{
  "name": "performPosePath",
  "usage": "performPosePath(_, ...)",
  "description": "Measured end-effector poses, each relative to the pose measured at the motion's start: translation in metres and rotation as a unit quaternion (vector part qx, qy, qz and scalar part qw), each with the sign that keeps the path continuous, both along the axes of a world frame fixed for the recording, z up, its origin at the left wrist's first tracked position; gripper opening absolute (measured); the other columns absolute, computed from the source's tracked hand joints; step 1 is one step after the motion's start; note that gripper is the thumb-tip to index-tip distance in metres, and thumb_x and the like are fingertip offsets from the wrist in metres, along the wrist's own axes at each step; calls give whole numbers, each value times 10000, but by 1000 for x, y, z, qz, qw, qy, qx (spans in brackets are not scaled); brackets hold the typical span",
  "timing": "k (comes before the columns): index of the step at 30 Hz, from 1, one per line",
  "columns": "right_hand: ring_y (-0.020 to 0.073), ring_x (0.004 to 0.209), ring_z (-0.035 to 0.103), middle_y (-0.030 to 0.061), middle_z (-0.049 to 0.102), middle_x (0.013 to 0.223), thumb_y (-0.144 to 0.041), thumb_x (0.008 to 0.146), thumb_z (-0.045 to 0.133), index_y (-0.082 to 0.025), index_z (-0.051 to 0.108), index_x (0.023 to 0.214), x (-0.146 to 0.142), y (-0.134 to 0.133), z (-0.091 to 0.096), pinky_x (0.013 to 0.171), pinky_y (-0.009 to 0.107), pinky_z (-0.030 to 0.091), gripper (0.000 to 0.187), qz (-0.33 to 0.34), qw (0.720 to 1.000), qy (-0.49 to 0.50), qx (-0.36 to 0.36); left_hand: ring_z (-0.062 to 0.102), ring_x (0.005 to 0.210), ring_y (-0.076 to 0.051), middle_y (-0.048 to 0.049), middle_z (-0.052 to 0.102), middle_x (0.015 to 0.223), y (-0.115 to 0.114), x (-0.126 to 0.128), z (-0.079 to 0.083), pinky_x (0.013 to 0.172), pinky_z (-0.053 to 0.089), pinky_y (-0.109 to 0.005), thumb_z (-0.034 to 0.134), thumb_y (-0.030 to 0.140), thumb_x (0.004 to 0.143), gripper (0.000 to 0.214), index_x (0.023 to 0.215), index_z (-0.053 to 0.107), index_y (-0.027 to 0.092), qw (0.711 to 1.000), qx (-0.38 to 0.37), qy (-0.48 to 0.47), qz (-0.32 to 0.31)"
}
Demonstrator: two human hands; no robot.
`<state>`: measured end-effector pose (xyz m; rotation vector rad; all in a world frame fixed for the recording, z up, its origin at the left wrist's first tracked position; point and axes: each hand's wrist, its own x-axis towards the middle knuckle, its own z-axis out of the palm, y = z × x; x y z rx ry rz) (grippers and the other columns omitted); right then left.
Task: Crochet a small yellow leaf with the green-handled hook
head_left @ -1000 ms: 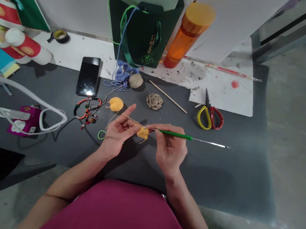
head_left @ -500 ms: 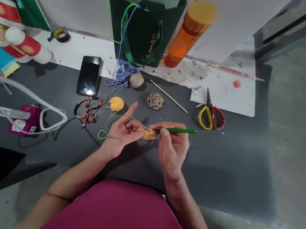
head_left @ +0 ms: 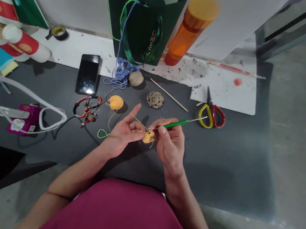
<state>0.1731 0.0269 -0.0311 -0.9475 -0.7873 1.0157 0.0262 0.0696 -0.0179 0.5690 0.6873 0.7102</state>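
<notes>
Between thumb and fingers, my left hand [head_left: 122, 135] pinches a small yellow crochet piece [head_left: 148, 137], its index finger raised with a strand of yarn running from it. My right hand [head_left: 171, 143] grips a crochet hook [head_left: 176, 124] with a green handle; the hook slants up to the right, its inner tip hidden at the piece. Behind my left hand lies a yellow yarn ball [head_left: 115, 102], and a thin strand trails from it. A round beige crocheted flower [head_left: 155, 99] rests just beyond both hands.
Scissors [head_left: 212, 111] with yellow and red handles lie to the right. A wooden stick [head_left: 168, 94], a beige yarn ball [head_left: 136, 79], blue yarn, a phone [head_left: 88, 74] and a beaded bracelet [head_left: 87, 108] are around. A green paper bag [head_left: 142, 29] and an orange bottle [head_left: 189, 31] stand behind.
The hook has swung from nearly level to slanting up to the right. My right hand has shifted slightly left, and more of the yellow piece shows.
</notes>
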Motion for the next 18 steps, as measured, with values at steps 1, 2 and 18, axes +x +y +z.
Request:
performPosePath(1,115,702,714,-43,740,789,-365,931,737,-265,648,934,0,0,0,652,248,607,134,1,1000,-5,2,650,722,-101,75,708,733,0,0,0,768,509,-248,914,183,712,1075,1631,361,261,1000,-1,-1,-3)
performPosePath(2,117,721,721,-41,744,805,-351,938,729,-267,652,940,0,-1,1,662,251,608,115,-3,1000,-16,3,649,718,-101,76,709,738,0,1,0,763,511,-246,916,186,710,1092,1637,346,270,1000,2,-2,-2)
performPosePath(18,129,756,741,-27,767,849,-341,952,715,-272,655,941,-3,-4,0,657,263,615,92,-45,997,-65,23,660,720,-75,76,729,767,-6,5,-1,757,531,-201,896,180,739,1045,1627,366,334,999,34,-11,35)
